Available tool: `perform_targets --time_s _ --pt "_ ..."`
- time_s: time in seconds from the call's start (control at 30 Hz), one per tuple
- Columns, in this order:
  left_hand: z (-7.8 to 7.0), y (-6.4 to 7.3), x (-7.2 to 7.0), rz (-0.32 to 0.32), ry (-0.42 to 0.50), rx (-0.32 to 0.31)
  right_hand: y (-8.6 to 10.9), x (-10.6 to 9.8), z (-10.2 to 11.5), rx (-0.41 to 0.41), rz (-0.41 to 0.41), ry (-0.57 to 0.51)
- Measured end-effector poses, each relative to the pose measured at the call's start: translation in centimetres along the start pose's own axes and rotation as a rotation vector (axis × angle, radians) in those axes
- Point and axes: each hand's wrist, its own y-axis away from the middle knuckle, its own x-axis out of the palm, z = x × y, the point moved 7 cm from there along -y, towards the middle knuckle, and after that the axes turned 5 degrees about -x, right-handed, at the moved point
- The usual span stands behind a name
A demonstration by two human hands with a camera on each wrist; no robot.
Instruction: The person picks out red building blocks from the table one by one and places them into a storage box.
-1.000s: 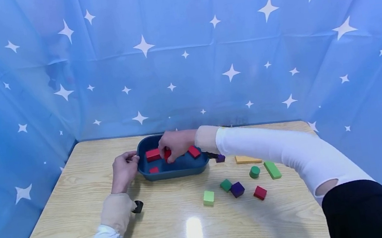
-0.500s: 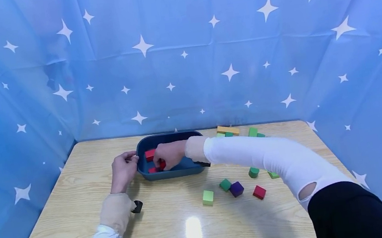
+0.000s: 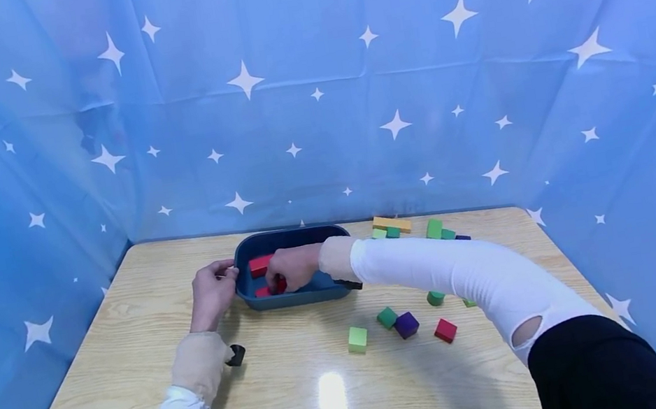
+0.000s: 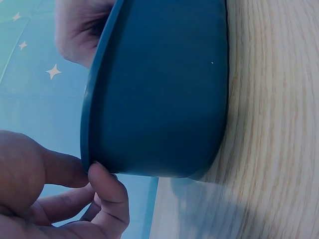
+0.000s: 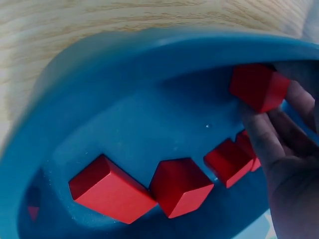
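The dark blue plastic bin stands near the table's back edge with several red blocks inside. My left hand pinches its left end by the rim, thumb and finger meeting at the edge in the left wrist view. Inside the bin, my right hand reaches low and holds a red cube between its fingers, close to the bin wall. A longer red block and another red block lie on the bin floor, with smaller red ones beside the hand.
Right of the bin lie a light green cube, a green block, a purple cube, a red cube and a green cylinder. Farther back are an orange block and green blocks. A starry blue curtain surrounds the table.
My right hand has moved left and toward the front wall inside the bin with the red cube, then barely shifted in the last half second. The left hand stays at the rim.
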Motion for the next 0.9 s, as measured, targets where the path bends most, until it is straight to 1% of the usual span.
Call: perform_targets --time_s 0.2,0.47,0.6,0.73,0.8,0.9 --pt "0.1 -0.1 0.0 -0.007 -0.001 0.005 0.5 -0.2 -0.1 -0.013 0.019 -0.002" --pt "0.0 -0.2 0.0 -0.018 0.0 0.018 1.3 -1.2 -0.4 -0.015 0.017 0.038" --pt "-0.1 -0.2 -0.1 -0.019 -0.003 0.022 1.8 -1.7 -0.2 -0.052 -0.014 0.044" --pt "-0.1 -0.1 -0.1 -0.016 -0.003 0.013 2.8 -2.3 0.2 -0.073 -0.057 0.078" --pt "-0.1 -0.1 -0.1 -0.013 -0.004 0.007 3.4 -2.5 0.2 -0.052 -0.069 0.098" --pt "-0.1 0.0 0.0 -0.006 -0.002 -0.002 4.5 -2.8 0.0 -0.004 -0.093 0.095"
